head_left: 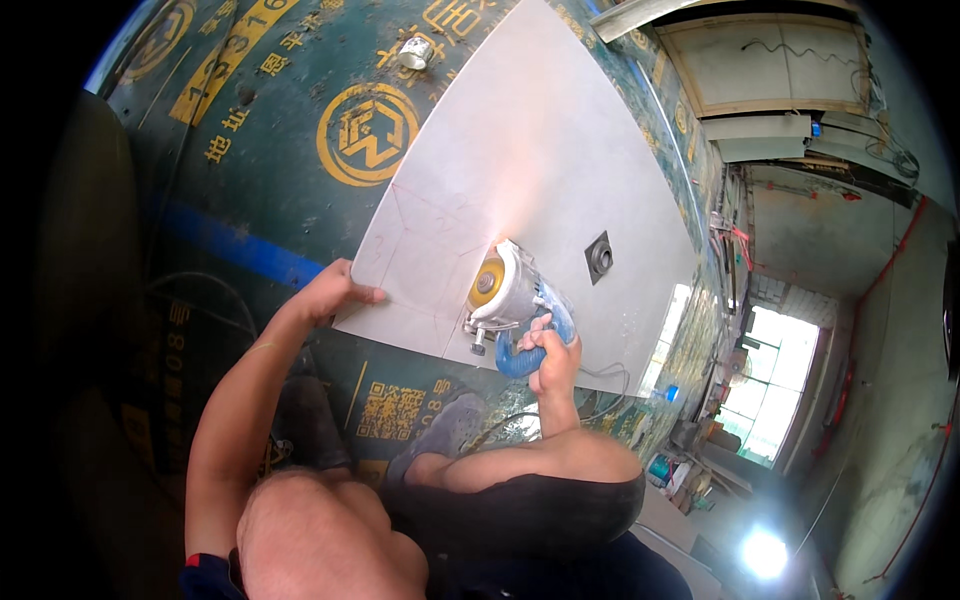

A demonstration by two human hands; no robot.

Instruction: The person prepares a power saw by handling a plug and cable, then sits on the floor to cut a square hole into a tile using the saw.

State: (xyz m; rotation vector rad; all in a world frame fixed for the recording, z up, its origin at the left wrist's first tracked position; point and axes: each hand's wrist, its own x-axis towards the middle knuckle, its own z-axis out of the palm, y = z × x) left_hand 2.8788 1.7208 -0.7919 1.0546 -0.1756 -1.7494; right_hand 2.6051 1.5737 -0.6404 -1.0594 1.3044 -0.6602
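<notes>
1. Right hand (556, 358): I have it closed, fingers wrapped around the blue handle (517, 362) of the saw (525, 285).
2. Left hand (335, 290): at the near left corner of the slab (480, 150), thumb laid over the top face, the other fingers at the edge and partly hidden. Whether they close underneath, I cannot tell from here.
3. The saw sits on the slab near its close edge, to the right of the left hand and well apart from it. Its yellow disc (487, 282) faces left.
4. I see a tan dust plume (530, 160) fanning from the disc toward the far end of the slab.
5. Thin drawn lines (405, 225) mark the face, left of the saw.
6. A dark square fitting (599, 258) with a round centre lies on the slab, right of the saw.
7. Under the slab I have a green sheet (290, 225) with yellow print and a blue stripe (240, 248). A crumpled silvery cup (415, 53) lies on it, just beyond the slab's left edge.
</notes>
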